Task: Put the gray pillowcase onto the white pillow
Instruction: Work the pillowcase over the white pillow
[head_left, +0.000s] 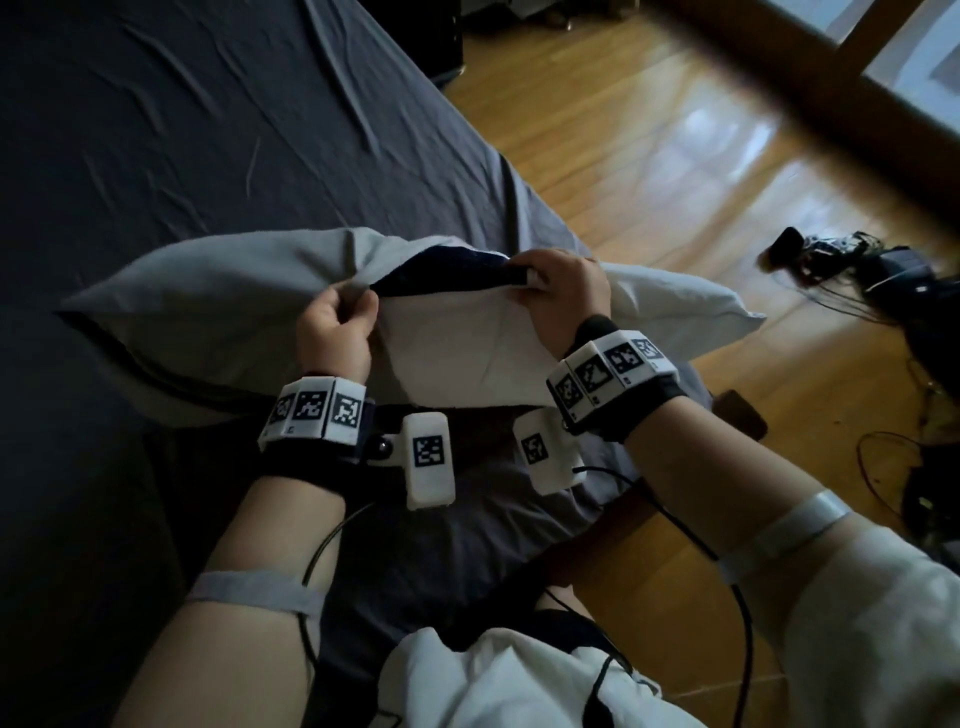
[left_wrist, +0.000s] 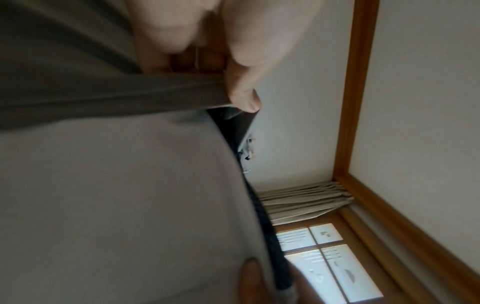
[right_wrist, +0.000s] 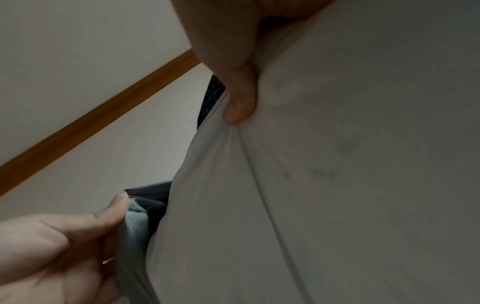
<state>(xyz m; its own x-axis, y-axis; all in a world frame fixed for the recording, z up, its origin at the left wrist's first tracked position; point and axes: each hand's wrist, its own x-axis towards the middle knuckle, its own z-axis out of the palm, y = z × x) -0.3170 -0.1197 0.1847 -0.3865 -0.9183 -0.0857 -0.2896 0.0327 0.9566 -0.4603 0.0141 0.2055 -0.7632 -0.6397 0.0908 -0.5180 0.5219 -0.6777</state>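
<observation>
The pillowcase (head_left: 208, 291) is light gray, with a dark navy lining at its open mouth toward 12 o'clock of the plain white pillow (head_left: 457, 353). The bed sheet (head_left: 182, 130) is dark slate gray. Wrist bands (head_left: 608, 379) carry black-and-white square-coded markers. The floor (head_left: 649, 156) at 2 o'clock is honey-brown wood.

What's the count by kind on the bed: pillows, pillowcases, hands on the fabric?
White pillow: 1
Gray pillowcase: 1
Hands with a grip on the fabric: 2, left hand and right hand
Total: 4
</observation>
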